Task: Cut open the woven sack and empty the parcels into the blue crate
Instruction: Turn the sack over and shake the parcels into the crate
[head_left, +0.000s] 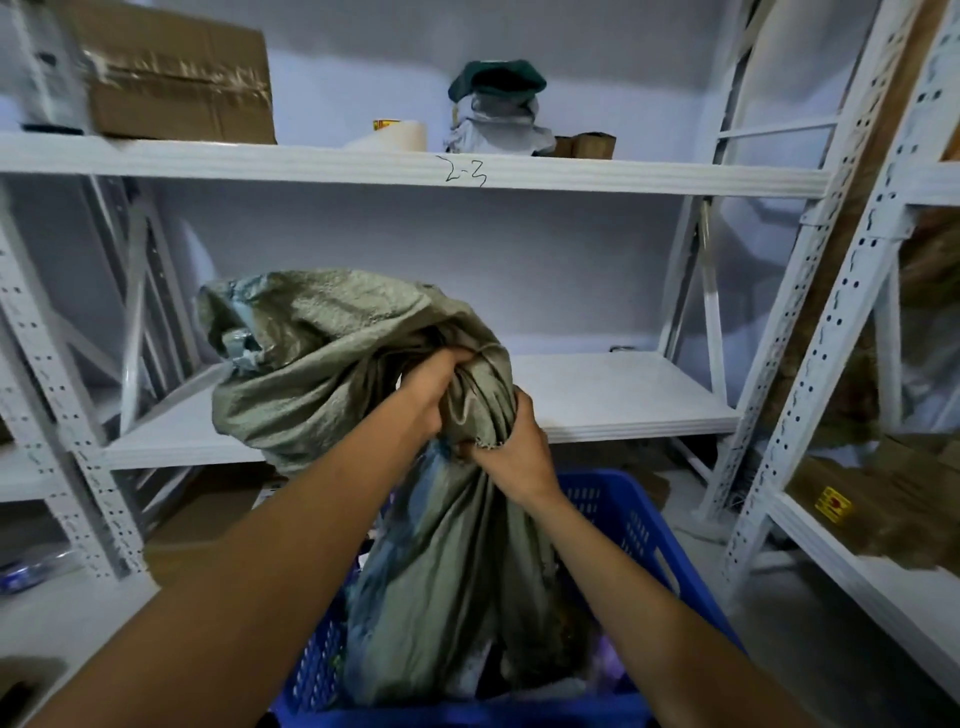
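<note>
A grey-green woven sack (332, 374) is held up over the blue crate (644, 530), its lower end hanging down into the crate. My left hand (431, 389) grips bunched sack fabric near the middle. Just below and to the right of it, my right hand (519, 452) is clenched on the gathered fabric too. The bulging upper part of the sack leans left, with a torn spot showing grey plastic. Parcels (524, 670) lie in the crate around the sack's end, mostly hidden.
White metal shelving (623, 179) stands close behind the crate, marked "2-3". A cardboard box (176, 78) and wrapped parcels (498, 114) sit on the upper shelf. Another rack (852, 291) with brown cartons stands at the right.
</note>
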